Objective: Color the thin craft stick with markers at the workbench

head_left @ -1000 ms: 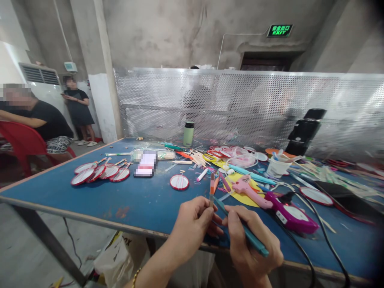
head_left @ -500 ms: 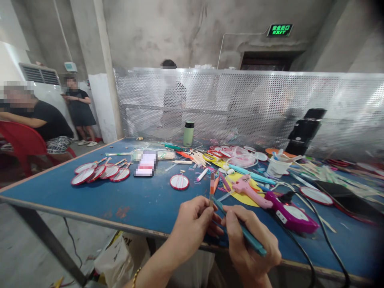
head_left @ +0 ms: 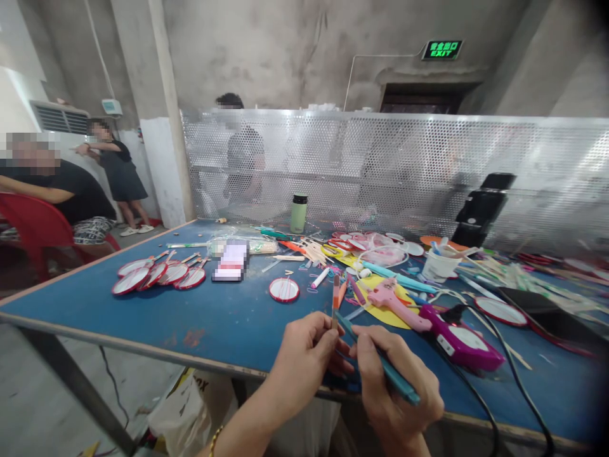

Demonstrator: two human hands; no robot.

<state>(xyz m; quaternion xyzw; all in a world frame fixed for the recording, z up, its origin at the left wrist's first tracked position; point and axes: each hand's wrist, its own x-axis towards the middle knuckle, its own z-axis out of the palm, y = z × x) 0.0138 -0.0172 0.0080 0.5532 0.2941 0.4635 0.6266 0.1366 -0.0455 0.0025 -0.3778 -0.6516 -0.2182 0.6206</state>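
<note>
My left hand (head_left: 304,358) pinches a narrow flat stick (head_left: 336,295) upright, banded in orange and brown, over the table's near edge. My right hand (head_left: 402,406) is closed round a slim teal pen-like tool (head_left: 398,379), whose exact kind I cannot make out. The tool's tip meets or nearly meets the stick just above my left fingertips. Beyond my left hand lies a round white disc with a red rim (head_left: 284,290). Past my right hand are a pink handled piece (head_left: 402,309) and a purple box-like device (head_left: 461,339) with a black cable.
Several red-rimmed discs (head_left: 132,280) overlap on the left of the blue table (head_left: 228,324), near a phone (head_left: 231,261). A green bottle (head_left: 299,214) stands behind. A white cup (head_left: 438,265) and cluttered sticks lie right. People are beyond the table and behind a perforated metal screen (head_left: 328,152).
My hands, the stick and the teal tool stay almost still. Behind the screen a person has moved left. The standing person at the far left has turned and raised their arms.
</note>
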